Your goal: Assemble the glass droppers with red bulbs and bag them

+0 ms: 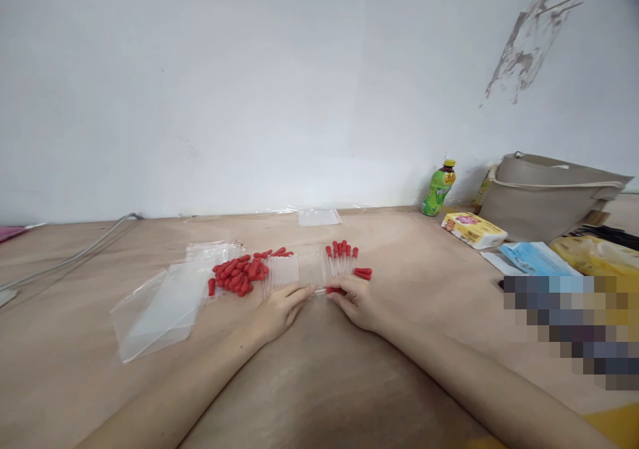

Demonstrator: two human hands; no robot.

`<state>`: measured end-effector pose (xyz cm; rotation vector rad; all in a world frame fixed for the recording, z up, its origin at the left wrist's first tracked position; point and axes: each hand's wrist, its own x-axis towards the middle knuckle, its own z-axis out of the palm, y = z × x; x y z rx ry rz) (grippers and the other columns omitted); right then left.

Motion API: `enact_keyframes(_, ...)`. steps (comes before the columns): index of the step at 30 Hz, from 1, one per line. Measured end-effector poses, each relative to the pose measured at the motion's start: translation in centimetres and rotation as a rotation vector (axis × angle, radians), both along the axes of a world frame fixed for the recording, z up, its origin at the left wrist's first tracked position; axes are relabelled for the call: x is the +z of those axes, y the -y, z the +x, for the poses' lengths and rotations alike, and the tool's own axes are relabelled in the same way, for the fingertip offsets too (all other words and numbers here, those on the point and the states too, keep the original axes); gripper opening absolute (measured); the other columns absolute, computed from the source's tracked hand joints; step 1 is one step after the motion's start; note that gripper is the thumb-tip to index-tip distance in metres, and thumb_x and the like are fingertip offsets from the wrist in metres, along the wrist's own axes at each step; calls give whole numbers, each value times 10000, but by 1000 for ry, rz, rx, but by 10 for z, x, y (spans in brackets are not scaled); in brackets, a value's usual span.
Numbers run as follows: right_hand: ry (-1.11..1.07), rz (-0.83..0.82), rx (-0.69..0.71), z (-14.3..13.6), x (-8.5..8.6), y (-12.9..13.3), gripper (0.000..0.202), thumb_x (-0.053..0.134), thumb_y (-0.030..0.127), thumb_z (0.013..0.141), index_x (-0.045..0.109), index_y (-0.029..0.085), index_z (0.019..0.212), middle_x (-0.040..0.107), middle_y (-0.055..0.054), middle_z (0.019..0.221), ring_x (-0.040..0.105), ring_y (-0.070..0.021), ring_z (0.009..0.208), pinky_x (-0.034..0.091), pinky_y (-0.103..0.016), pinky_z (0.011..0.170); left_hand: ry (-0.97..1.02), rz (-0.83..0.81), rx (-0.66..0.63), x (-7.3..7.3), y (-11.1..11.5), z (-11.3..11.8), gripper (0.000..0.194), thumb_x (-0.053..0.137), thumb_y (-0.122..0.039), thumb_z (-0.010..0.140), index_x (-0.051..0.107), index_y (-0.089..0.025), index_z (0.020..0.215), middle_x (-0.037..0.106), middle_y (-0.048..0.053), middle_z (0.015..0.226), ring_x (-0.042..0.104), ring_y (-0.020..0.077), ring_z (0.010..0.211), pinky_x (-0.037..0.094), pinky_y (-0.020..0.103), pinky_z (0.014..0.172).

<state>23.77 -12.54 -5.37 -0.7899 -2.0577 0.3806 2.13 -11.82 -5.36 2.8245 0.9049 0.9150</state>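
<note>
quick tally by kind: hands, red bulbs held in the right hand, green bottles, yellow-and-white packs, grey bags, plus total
Hands, left hand and right hand: 2
Red bulb held in the right hand: 1
Green bottle: 1
Yellow-and-white pack: 1
Grey bag: 1
Total: 6

Matt rubbery bulbs [234,276], smooth glassy tubes [312,268]
</note>
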Motion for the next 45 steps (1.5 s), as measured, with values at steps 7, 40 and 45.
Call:
enact_keyframes(7,25,106,40,4,-1,2,156,445,171,838,585,192,904,630,-44,806,564,-135,730,462,-259,658,8,54,-44,1,5,1,317,349,-138,882,538,-165,1136,625,93,969,603,146,868,506,246,729)
enact_keyframes(40,380,355,17,3,-4,-7,171,443,197,841,560,147,956,591,-66,758,523,-167,695,417,-270,616,-143,307,12,-1,10,10,298,311,-95,856,548,-122,1034,619,91,821,595,160,692,497,250,596)
enact_keyframes(45,361,289,56,-1,-3,-8,183,439,198,845,563,156,972,609,-76,811,548,-168,749,431,-269,649,-119,252,14,-2,11,10,285,329,-115,864,540,-130,1055,623,87,851,602,165,727,510,262,621)
